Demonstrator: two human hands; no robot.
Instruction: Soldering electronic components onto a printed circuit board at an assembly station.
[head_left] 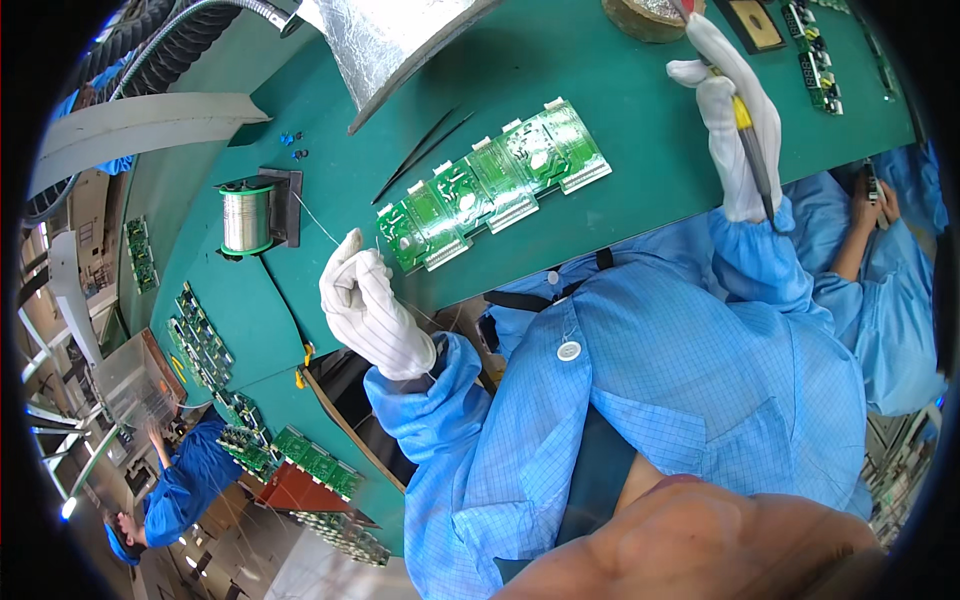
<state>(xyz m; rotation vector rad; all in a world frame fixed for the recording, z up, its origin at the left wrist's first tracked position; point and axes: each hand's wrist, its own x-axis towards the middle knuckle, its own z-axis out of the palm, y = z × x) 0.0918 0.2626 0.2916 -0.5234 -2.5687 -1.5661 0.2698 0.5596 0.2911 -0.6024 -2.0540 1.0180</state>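
My left hand, in a white striped glove, pinches solder wire that runs from the spool on its small stand. Just right of those fingers lies a panel of joined green circuit boards, with white connectors along its edges. At the upper right, my gloved right hand is closed around a soldering iron with a yellow and dark handle. The iron's front end points toward a round tin, away from the boards; its tip is hard to make out.
Dark tweezers lie behind the boards. Above them hangs a foil-covered hood. A few small blue parts sit behind the spool. More boards are at the left and some at the far right. Co-workers in blue are on both sides.
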